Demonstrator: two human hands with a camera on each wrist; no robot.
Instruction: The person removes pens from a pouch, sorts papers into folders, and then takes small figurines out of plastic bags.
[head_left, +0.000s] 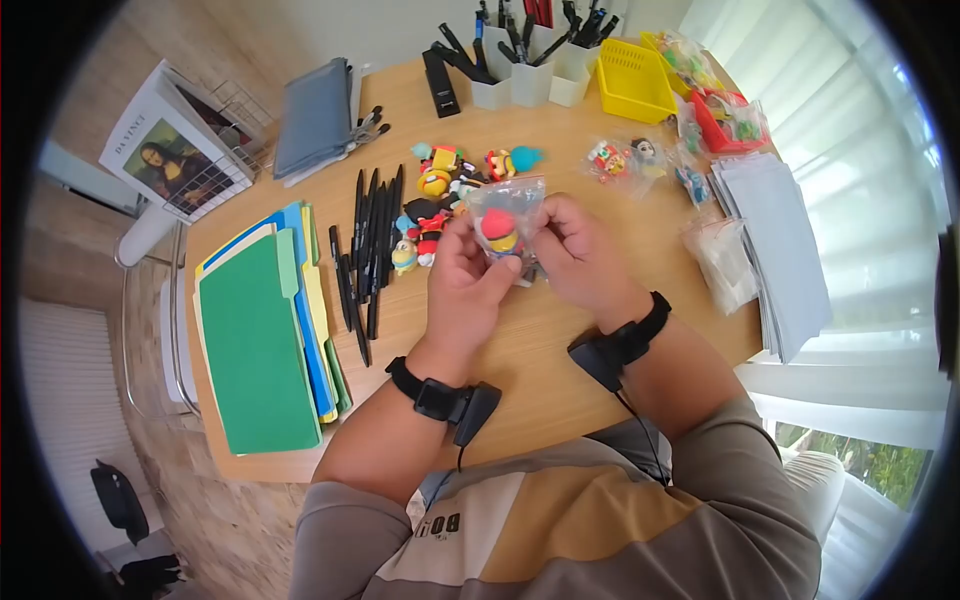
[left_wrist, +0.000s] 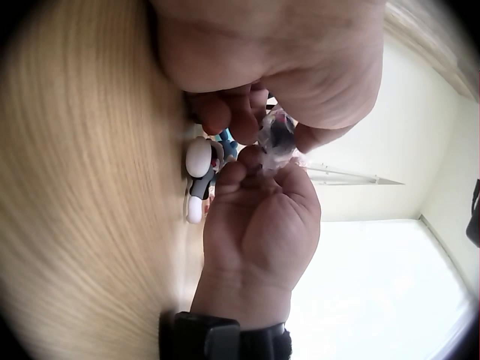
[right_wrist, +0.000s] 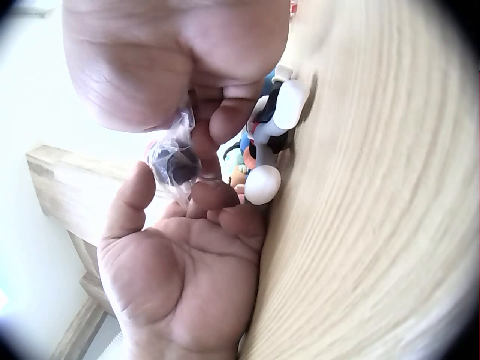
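A small toy figure (head_left: pixel 498 226) with a red top and a yellow band sits inside a clear plastic bag (head_left: pixel 524 187), up over the table between both hands. My left hand (head_left: pixel 468 285) holds the bag from its left side, thumb across the lower front. On the opposite side my right hand (head_left: pixel 582 258) pinches the bag's edge with thumb and curled fingers. From the right wrist, crinkled plastic (right_wrist: pixel 180 161) with a dark part of the figure shows between the two hands. Loose toy figures (head_left: pixel 433 183) lie just behind and left of the hands.
Black pens (head_left: pixel 372 235) lie left of the toys, beside coloured folders (head_left: pixel 255 340). White pen holders (head_left: pixel 530 84), a yellow basket (head_left: pixel 637 80) and a red basket (head_left: pixel 728 122) stand at the back. Bagged toys (head_left: pixel 625 160), a white packet (head_left: pixel 722 262) and a paper stack (head_left: pixel 775 250) are on the right.
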